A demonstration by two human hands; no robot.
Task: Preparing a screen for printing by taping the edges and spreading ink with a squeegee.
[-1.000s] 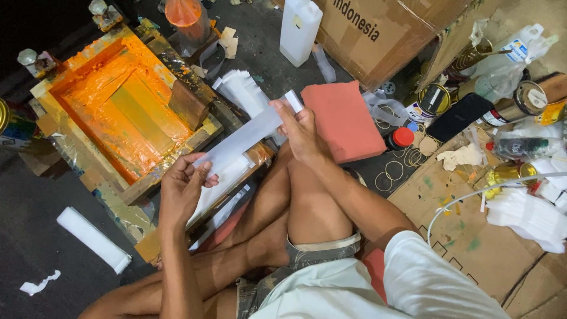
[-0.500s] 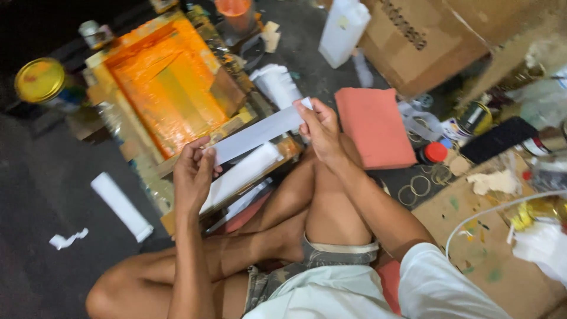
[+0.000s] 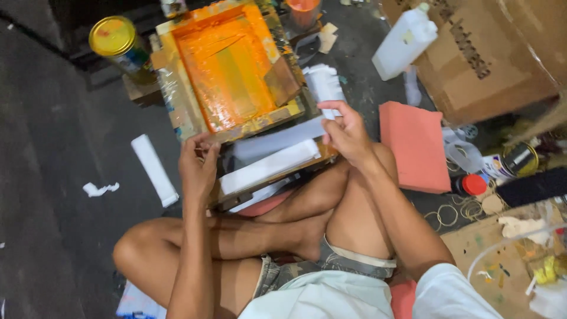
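We sit cross-legged on the dark floor (image 3: 53, 118) with the work in front of our knees. Largest is the cardboard box (image 3: 502, 47) at far right, with a white plastic jug (image 3: 404, 41) leaning against it. Next is the wooden screen-printing frame (image 3: 227, 68) in the far centre, tilted slightly; its well holds a wet coat of orange ink and a brown squeegee block (image 3: 282, 82) lies at its right edge. To the right lies a flat salmon-pink pad (image 3: 416, 145).

What we hold is the long white strip (image 3: 277, 139), lying just near the frame. Its long axis runs left to right, rising a little toward the far right. Our left hand (image 3: 198, 168) pinches its left end with the grip closed, thumb against fingers; our right hand (image 3: 345, 133) has its grip closed on the right end, fingertips curled over it. Each hand has one end, so neither is nearer. A second white strip (image 3: 269, 168) lies just below it on the printing board.

At far left a paint can (image 3: 118, 41) stands with its yellow lid on, contents hidden. An orange cup (image 3: 302, 10) stands beyond the frame. A white roll (image 3: 155, 170) lies left, and a small red-capped bottle (image 3: 469, 184) lies right.
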